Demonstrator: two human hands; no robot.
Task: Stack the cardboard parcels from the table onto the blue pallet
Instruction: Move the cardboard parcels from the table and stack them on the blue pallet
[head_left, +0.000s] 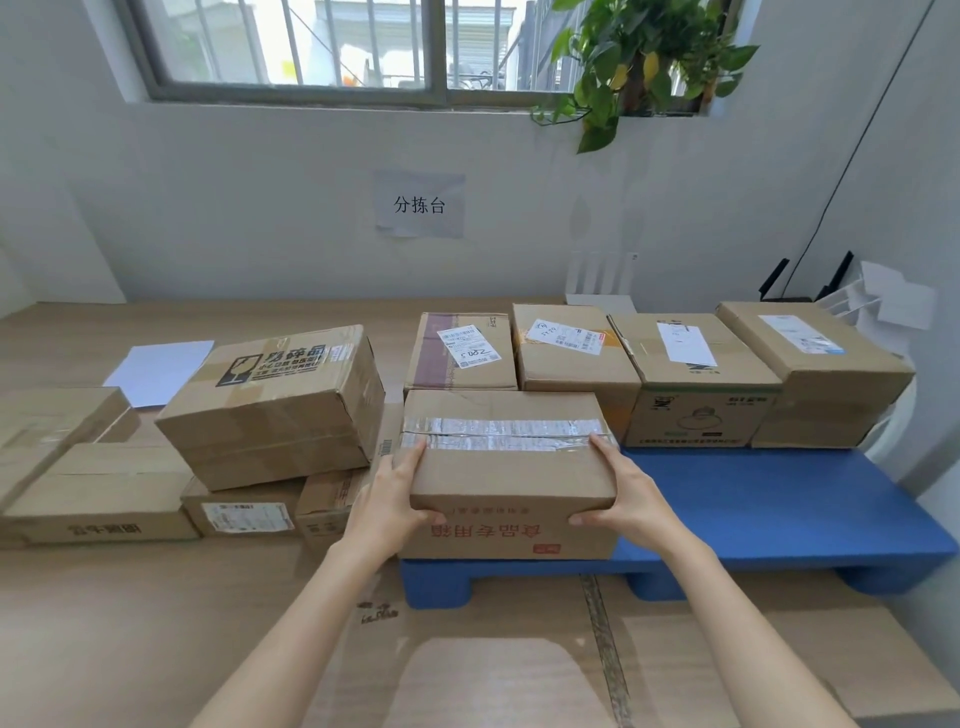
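Room: white wall with a barred window (311, 47) up top, a leafy pothos plant (639, 62) hanging off the sill, and a paper sign (420, 203) taped to the wall.
Surface: wood-look table (156, 623) running wall to wall, with a loose white sheet of paper (161, 370) lying on it at the left.
Blue pallet (779, 509): sits on the right half of the table; four parcels in a row along its back edge, all with white shipping labels on top.
Held parcel (506, 473): cardboard box with shiny clear tape across the lid and red print on the front, sitting at the pallet's front left corner, right in front of the back-row parcel with the handwritten label (462, 351).
Left hand (392, 499): clamped on the held parcel's left end, thumb on top, fingers wrapped under the front edge.
Right hand (626, 493): same deal on the right end, thumb on top, gripping firmly.
Waiting parcels: off to the left on the table, a big box with a fragile glass symbol (275, 405) stacked on top of smaller ones, plus a flat box (98, 493) beside it.
Far right: a couple of black router antennas (776, 278) against the wall.
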